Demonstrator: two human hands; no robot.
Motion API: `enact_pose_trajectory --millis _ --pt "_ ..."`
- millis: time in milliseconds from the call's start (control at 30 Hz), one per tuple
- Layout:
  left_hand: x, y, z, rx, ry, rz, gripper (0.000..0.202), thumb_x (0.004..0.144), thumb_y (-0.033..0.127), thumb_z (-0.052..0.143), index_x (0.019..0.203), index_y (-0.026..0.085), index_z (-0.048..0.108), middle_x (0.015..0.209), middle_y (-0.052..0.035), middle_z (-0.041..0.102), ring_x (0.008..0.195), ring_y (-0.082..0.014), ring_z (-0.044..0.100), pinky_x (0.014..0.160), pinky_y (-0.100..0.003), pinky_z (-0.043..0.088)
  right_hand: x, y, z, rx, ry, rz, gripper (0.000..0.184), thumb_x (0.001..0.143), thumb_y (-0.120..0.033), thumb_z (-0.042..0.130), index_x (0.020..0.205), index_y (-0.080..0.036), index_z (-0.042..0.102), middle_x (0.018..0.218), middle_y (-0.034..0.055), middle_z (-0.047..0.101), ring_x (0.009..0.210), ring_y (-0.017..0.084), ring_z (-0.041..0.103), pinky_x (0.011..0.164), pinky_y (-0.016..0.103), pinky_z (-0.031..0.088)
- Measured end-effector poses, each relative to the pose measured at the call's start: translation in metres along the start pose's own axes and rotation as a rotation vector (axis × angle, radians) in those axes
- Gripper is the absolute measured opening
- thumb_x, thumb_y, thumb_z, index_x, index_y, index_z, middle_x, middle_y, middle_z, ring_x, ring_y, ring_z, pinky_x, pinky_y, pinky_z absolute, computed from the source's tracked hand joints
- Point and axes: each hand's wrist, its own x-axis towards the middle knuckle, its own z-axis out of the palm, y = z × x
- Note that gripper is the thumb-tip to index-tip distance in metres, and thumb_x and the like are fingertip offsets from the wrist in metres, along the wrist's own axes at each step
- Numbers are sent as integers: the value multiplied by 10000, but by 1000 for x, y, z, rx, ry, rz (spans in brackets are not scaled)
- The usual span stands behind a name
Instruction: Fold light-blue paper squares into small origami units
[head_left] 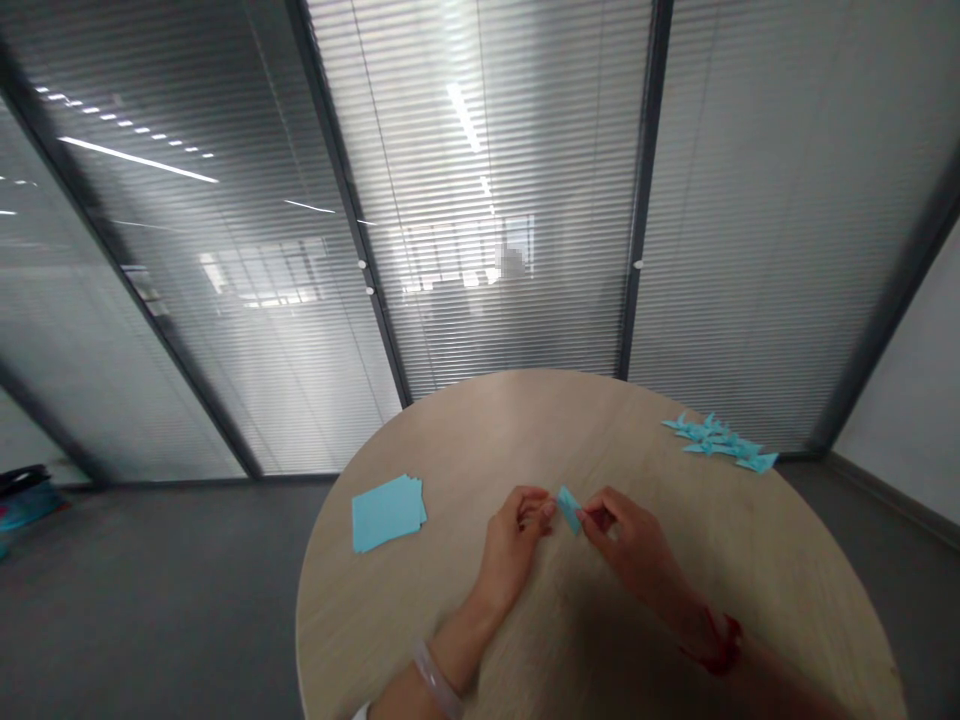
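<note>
A small folded piece of light-blue paper [568,510] is held between my two hands above the middle of the table. My left hand [519,530] has its fingertips pinched at the paper's left edge. From the other side, my right hand [624,535] pinches the paper's right edge between thumb and forefinger. Its finer folds are too small to make out. Left of my hands lies a stack of flat blue paper sheets [387,513], slightly fanned at its right side. Several folded blue paper pieces with pointed ends [716,440] lie heaped at the far right.
The round wooden table [517,420] has its curved far edge close to a glass partition with blinds [502,330]. Grey floor [202,600] shows to the left. A white wall [900,380] stands at the right. Some dark and blue item [30,500] sits at the far left.
</note>
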Motion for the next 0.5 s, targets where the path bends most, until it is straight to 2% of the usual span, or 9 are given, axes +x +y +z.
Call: enact_pose_trajectory --millis 100,233,400,500 --pt "-3 -3 3 39 -102 7 279 840 330 592 1052 149 614 923 -86 696 841 -197 656 782 -335 534 -3 -2 1 -19 -30 -94 185 883 -295 501 740 -199 568 687 21 602 635 171 581 623 270 434" --pt "-3 -8 5 16 -169 14 329 871 354 554 1118 144 611 985 -94 688 925 -216 656 848 -358 523 -4 -6 3 -4 -95 -186 194 913 -291 480 773 -200 581 714 23 602 661 164 579 645 266 441" --pt "-5 -3 5 -9 -176 38 386 867 342 567 1203 154 533 1084 -114 677 982 -218 649 877 -367 515 -2 -4 0 -3 -1 -76 169 877 -281 490 734 -209 543 665 7 590 605 156 564 605 261 438" --pt "-8 4 6 9 -147 46 358 854 312 591 1170 157 528 1101 -124 681 1042 -220 634 906 -359 502 -1 -1 -2 -34 80 -5 145 846 -278 495 718 -215 520 647 2 587 594 161 571 594 263 436"
